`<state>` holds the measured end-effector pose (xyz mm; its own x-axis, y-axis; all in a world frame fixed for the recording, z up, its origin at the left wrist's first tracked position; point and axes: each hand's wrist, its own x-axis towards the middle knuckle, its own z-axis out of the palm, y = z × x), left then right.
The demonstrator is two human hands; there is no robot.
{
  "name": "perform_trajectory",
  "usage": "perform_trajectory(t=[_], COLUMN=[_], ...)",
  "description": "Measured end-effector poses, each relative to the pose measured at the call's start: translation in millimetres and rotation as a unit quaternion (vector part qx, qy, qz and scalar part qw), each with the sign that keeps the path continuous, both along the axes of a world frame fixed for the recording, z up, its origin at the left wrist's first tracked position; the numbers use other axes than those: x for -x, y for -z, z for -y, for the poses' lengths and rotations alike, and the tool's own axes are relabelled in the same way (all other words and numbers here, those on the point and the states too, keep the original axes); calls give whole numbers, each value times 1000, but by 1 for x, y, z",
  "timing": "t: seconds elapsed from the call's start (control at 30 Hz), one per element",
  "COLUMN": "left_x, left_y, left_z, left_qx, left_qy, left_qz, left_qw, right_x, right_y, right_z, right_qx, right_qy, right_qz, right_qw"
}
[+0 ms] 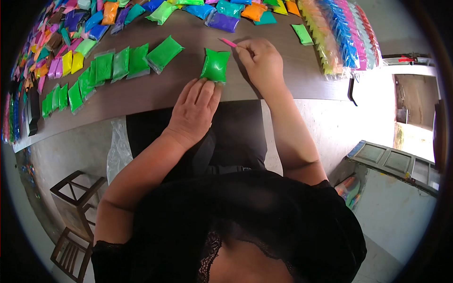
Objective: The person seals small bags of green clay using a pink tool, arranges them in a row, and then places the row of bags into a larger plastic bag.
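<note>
Fingertips of our left hand press flat, fingers together, on the near end of the green packet, which lies on the table, long axis pointing away from us. Our right hand pinches a pink stick beside it.

Plump green powder packet lies flat near table edge; thin pink stick just beyond it.

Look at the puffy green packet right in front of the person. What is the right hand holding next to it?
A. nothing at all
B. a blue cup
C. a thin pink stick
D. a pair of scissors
C: the right hand pinches a thin pink stick just above the green packet, while the left hand rests its fingertips on the packet's near edge.
</note>
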<state>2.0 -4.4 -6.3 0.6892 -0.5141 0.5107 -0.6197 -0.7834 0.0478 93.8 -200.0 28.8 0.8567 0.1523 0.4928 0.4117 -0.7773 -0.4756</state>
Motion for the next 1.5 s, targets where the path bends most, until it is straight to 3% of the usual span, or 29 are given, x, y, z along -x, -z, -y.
perform_trajectory(t=[0.13,0.23,0.33,0.4,0.43,0.5,0.67,0.8,1.0,1.07,1.1,1.17,1.2,1.23,1.3,1.37,1.47,1.5], left_x=[1,-1,1,2,5,4,-14,-20,-10,-19,-23,-36,-47,-49,-51,-43,-28,-22], left_y=[-1,0,1,-3,-8,-17,-43,-29,-25,-34,-41,-51,-46,-43,-39,-40,-31,-32], left_z=[-1,1,0,-3,-5,-7,11,19,15,14,14,14,9,4,-7,-22,-39,-36], left_qx=[11,18,15,5,45,84,111,66,25,223,224,395,303,304,306,302,157,157], left_qy=[8,8,8,10,23,37,-10,-21,95,98,96,0,-24,-24,-75,-47,10,8], left_qz=[-4,3,-6,-15,-60,-102,-114,-136,-86,-168,-169,-302,-245,-244,-101,-94,-64,-64], left_qw=[1000,1000,1000,1000,997,991,987,988,991,955,955,868,921,921,944,947,985,985], right_x=[20,28,22,17,17,22,24,26,26,25,24,25,25,25,24,26,25,25], right_y=[-15,-4,6,8,8,8,7,5,9,9,10,10,10,10,9,9,5,5], right_z=[-1,1,9,17,18,21,22,22,25,25,24,24,24,23,22,22,21,20], right_qx=[-10,-25,-1,-52,-54,-180,-202,-216,-199,-198,-201,-203,-196,-189,-194,-201,-191,-187], right_qy=[-44,-136,-68,35,35,90,88,95,85,78,73,68,72,77,75,77,78,79], right_qz=[-36,-70,-34,5,9,-68,-64,-96,-82,-77,-64,-51,-51,-50,-47,-48,-72,-71], right_qw=[998,988,997,998,998,977,973,967,973,974,975,976,977,978,977,975,976,977])
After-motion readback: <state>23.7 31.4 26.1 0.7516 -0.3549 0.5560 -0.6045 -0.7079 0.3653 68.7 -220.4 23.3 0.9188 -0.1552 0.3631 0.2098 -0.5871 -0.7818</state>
